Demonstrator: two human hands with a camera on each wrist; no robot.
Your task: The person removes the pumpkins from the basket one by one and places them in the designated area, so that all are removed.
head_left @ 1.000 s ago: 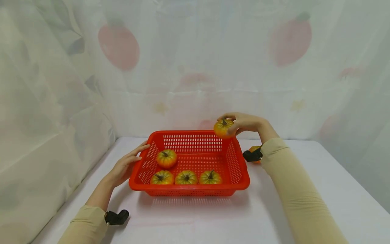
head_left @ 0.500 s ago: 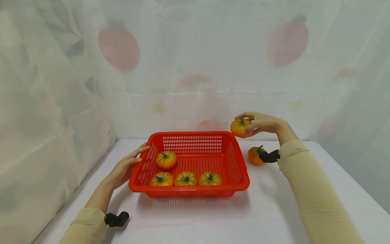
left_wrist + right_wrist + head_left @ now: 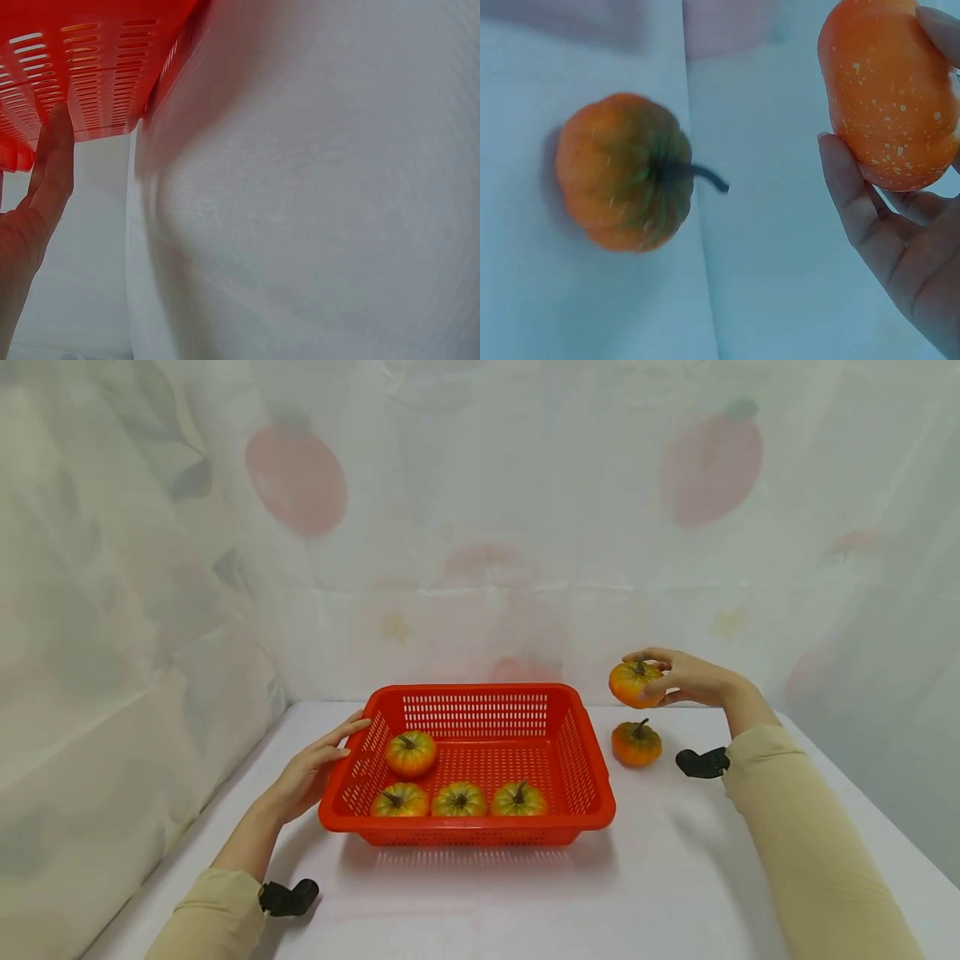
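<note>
I have a small pumpkin (image 3: 633, 683) pinched in my right hand (image 3: 690, 678), fingers curled round it from the side and thumb under, held in the air above the table (image 3: 675, 893). Directly below that hand a second pumpkin (image 3: 636, 744) sits on the cloth, stem up, well clear of my fingers. Off toward my left stands the red basket (image 3: 592, 768), with four more pumpkins (image 3: 458, 798) inside. My left hand (image 3: 307, 772) lies spread, straight fingers resting against the basket's near-side wall, gripping nothing.

My worry: the grip covers only part of the smooth, rounded skin, so it could slip out and drop onto the one beneath, sending both rolling. With only flat fingers on the basket, a nudge could also slide it.
</note>
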